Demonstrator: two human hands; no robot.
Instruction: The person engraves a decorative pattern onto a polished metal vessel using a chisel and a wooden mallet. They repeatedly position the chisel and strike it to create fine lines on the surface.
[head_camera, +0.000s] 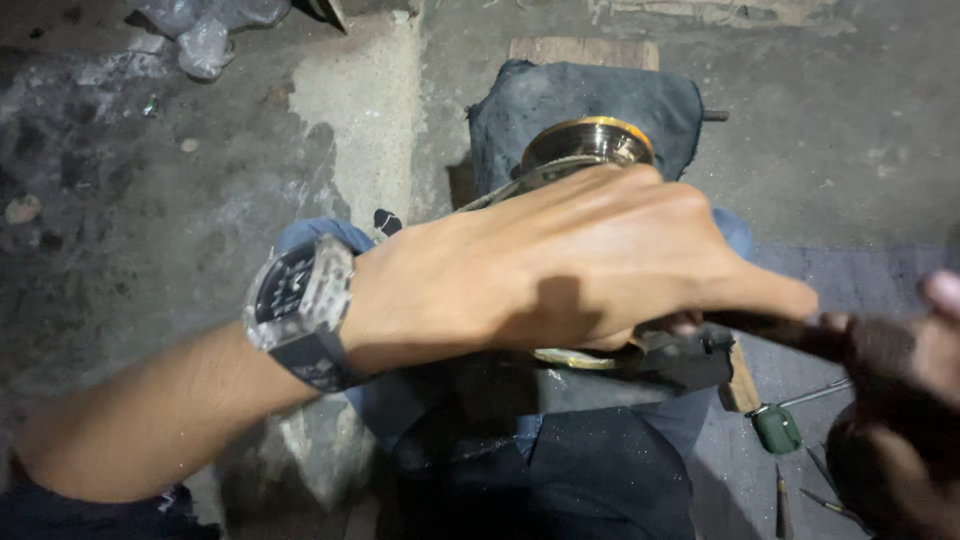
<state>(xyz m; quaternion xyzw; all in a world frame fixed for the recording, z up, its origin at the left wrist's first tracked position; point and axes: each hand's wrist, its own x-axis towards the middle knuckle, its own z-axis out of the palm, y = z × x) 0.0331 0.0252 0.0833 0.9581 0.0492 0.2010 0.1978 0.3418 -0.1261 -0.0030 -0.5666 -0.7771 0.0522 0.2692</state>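
A grey concrete floor (840, 150) is filling the scene, with crumpled clear plastic (205, 35) lying at the far left and a wooden plank (583, 50) showing at the far middle under a dark cloth (590, 95). At the near right, a green-handled tool (778, 428) and a few thin metal tools (825, 500) are lying on the floor. The person's blue-trousered knees (310, 235) are framing the work.

The left hand (560, 265), with a grey wristwatch (300, 310) on its wrist, is stretching across the middle and blocking most of the view of a round brass piece (588, 140). Only the far rim of that piece, shiny and golden with a dark hollow, and a sliver of its near edge are showing; it is sitting on the dark cloth between the knees. The left fingers are lying together, pressed flat over the piece.

The right hand (900, 400), blurred at the near right edge, is closing its fingers on a dark tool handle (780, 330) that is pointing left toward the brass piece.
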